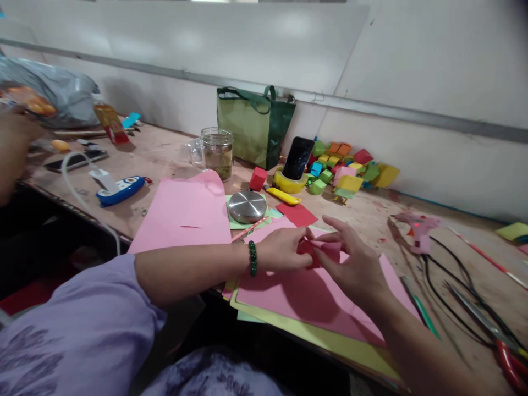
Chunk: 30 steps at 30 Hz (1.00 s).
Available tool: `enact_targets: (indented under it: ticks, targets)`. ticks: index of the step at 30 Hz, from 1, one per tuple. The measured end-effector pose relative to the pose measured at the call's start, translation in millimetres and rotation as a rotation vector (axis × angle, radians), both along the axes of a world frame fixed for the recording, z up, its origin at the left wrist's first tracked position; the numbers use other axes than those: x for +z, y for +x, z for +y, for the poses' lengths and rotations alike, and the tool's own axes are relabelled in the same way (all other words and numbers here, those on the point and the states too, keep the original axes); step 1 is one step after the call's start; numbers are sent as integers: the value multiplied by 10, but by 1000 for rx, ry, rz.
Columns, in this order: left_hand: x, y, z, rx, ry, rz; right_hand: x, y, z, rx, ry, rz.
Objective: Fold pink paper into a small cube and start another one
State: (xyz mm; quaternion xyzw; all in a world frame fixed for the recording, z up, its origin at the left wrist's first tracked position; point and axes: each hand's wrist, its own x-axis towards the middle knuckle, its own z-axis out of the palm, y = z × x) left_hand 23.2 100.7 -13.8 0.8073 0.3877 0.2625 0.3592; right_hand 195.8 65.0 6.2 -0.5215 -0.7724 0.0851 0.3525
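Over a stack of coloured paper sheets (284,291), both my hands hold a small folded piece of red paper (332,251). My left hand (284,248), with a green bead bracelet (253,258) at the wrist, is closed on its left side, fingers curled inward. From the right, my right hand (352,264) pinches the paper between thumb and fingers. Part of the fold is hidden behind my fingers. Just beyond lie a flat red paper square (297,213), a round metal lid (247,206) and a pencil (249,229).
A large pink sheet (190,212) lies left, near a glass mug (218,154). Coloured paper cubes (330,168) are heaped behind, beside a phone (297,158). A pink glue gun (419,228), cutter (421,308) and scissors (482,319) lie right. Another person's hand (16,137) shows far left.
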Motion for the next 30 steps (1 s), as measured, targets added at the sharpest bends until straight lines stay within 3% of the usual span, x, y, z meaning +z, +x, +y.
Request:
enact_targets:
  ticks: [4, 7, 13, 19, 26, 30]
  targets:
    - [23, -3, 20, -81, -219, -186, 31, 52, 22, -3, -37, -23]
    - [29, -9, 26, -105, -286, -223, 28, 69, 24, 1, -28, -54]
    - [42, -21, 32, -37, -251, -160, -1, 44, -10, 42, 39, -118]
    - [65, -47, 55, -28, -328, -10, -50, 21, -3, 137, 102, -153]
    - [14, -34, 43, -34, -218, 4, -26, -31, -13, 161, 55, -167]
    - [7, -26, 20, -44, -106, 32, 28, -40, -39, 103, -33, -145]
